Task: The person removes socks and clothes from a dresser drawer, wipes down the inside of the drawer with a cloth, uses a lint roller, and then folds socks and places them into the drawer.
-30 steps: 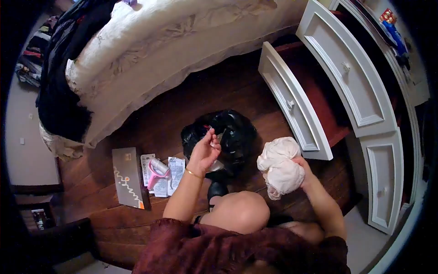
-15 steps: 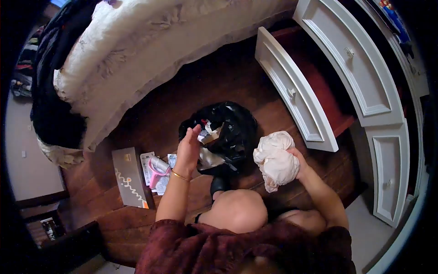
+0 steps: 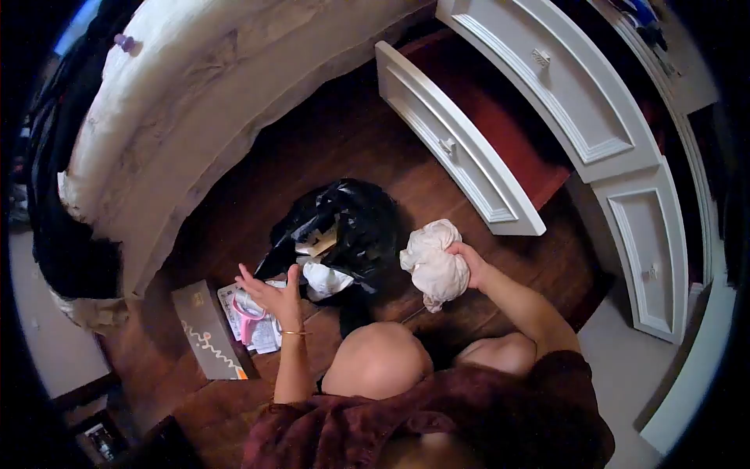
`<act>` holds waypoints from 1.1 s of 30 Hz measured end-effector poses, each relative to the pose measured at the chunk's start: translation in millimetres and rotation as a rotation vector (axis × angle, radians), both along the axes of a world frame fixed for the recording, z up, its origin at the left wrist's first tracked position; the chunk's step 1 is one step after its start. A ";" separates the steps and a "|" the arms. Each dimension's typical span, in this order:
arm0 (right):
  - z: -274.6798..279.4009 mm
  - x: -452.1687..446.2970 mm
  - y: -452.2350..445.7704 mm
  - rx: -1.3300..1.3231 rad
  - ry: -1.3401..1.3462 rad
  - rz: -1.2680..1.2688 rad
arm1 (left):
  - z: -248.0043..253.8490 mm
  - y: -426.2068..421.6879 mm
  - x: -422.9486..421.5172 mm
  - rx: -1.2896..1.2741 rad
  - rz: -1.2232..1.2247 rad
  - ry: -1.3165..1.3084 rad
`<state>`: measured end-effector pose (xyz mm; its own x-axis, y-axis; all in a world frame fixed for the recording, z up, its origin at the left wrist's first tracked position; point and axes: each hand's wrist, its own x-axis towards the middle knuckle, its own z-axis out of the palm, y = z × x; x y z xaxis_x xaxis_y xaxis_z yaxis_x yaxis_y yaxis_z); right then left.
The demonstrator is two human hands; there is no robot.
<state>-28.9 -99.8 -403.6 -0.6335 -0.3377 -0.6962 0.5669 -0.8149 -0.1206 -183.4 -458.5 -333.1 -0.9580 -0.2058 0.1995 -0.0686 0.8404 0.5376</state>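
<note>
One bundle of cream cloth (image 3: 435, 264) is clasped along its right side by the person's right hand (image 3: 466, 266), the fingers pressed into its folds. The left hand (image 3: 273, 301) holds nothing, its fingers fanned and the thumb well apart from them.

Between the bundle and the black plastic bag (image 3: 375, 223) runs a narrow strip of bare floorboards (image 3: 312, 148); a wider dark stretch lies beyond the bag, bounded by the bed cover (image 3: 195, 117) and the pulled-out drawer (image 3: 445, 144). The drawer's near corner juts out beyond the bundle, apart from it. On the left side, printed papers (image 3: 267, 338) and a pink handle (image 3: 247, 332) lie beneath the left hand in view, just beside a flat box (image 3: 207, 332).

The box carries pale looping script that cannot be made out with certainty; the papers' print is too small to read.

The bundle is soft, rounded and creased. The bag is glossy and crumpled around its contents, a white crumpled piece (image 3: 326, 280) at its near edge. The drawer has a moulded white front and a reddish interior.
</note>
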 end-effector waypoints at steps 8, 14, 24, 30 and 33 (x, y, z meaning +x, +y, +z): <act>5.1 -10.2 -5.9 -0.099 0.036 0.038 | 11.6 15.0 -4.2 0.446 -0.407 -0.083; -8.7 -8.2 -5.4 -0.012 -0.009 0.045 | 9.8 70.3 15.8 -0.065 -0.575 -0.258; 19.8 -36.7 -10.3 0.062 0.054 0.063 | 83.5 31.0 -56.4 1.102 -0.301 -0.421; 34.7 -100.3 -43.5 0.010 0.121 0.237 | 169.7 3.9 -106.9 1.506 -0.208 -0.311; 26.9 -121.8 -77.1 -0.038 0.138 0.225 | 186.5 -19.0 -111.1 1.576 -0.297 -0.231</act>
